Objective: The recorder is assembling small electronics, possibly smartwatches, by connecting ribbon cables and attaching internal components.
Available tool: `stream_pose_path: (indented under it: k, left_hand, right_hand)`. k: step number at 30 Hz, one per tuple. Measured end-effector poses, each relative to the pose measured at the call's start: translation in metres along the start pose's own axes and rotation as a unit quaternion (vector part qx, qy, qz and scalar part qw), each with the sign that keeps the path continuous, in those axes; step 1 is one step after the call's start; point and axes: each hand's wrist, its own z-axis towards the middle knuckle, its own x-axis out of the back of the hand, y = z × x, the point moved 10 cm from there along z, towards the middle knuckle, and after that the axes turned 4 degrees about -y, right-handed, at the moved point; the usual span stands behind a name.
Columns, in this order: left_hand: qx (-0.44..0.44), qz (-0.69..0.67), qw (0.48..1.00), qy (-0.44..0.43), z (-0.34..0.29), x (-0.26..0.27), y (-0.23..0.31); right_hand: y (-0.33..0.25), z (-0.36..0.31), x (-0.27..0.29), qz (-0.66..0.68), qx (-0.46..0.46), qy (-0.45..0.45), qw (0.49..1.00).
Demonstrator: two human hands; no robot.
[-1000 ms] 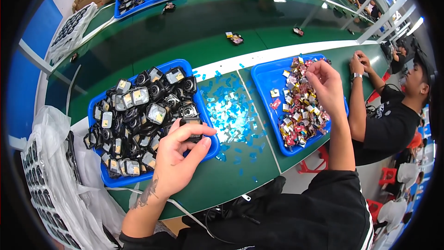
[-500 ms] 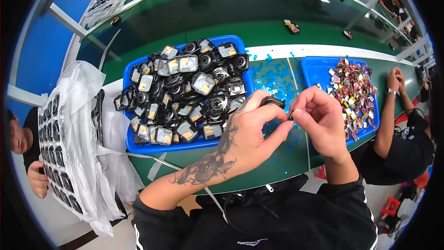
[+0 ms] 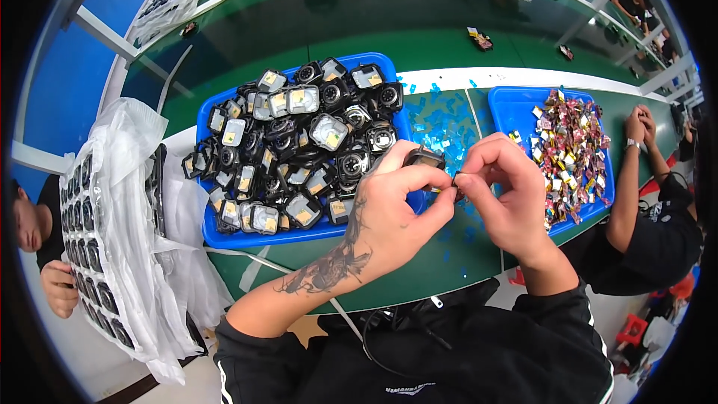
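My left hand [image 3: 400,209] is closed around a black watch case [image 3: 425,158], gripping it between thumb and fingers above the work table. Close beside it, my right hand [image 3: 502,196] pinches at a tiny dark piece by the left thumb tip; its kind is too small to tell. To the left, a blue tray [image 3: 247,241] is heaped with similar watch cases [image 3: 329,132], several with grey and tan backs showing. On the right, another blue tray [image 3: 510,116] holds a pile of small reddish parts [image 3: 572,153] with yellow and white bits.
Small blue film pieces [image 3: 445,123] litter the table between the trays. Beyond a white rail, a green conveyor belt [image 3: 247,41] carries scattered small parts [image 3: 481,39]. White wrapped trays of watch parts [image 3: 93,254] stand at left, beside another person. A co-worker's forearm [image 3: 627,179] is at right.
Both hands have shifted slightly left with the watch case, which is tilted differently and shows more of its face. Parts on the conveyor have moved a little to the right.
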Motion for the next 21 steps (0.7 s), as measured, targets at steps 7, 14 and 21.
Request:
stream_pose_path:
  k: [7, 14, 21]
  left_hand:
    - [0.0, -0.013, 1.0, -0.009, 0.005, -0.003, -0.005]
    - [-0.002, -0.013, 1.0, -0.011, 0.005, -0.005, -0.006]
    - [-0.008, 0.007, 1.0, -0.024, 0.005, -0.009, -0.006]
  right_hand:
    - [-0.028, -0.005, -0.005, -0.16, 0.109, -0.003, 0.981]
    - [-0.003, -0.004, 0.008, -0.028, 0.024, 0.009, 0.999]
    - [-0.023, -0.005, 0.0, -0.184, 0.086, -0.024, 0.979]
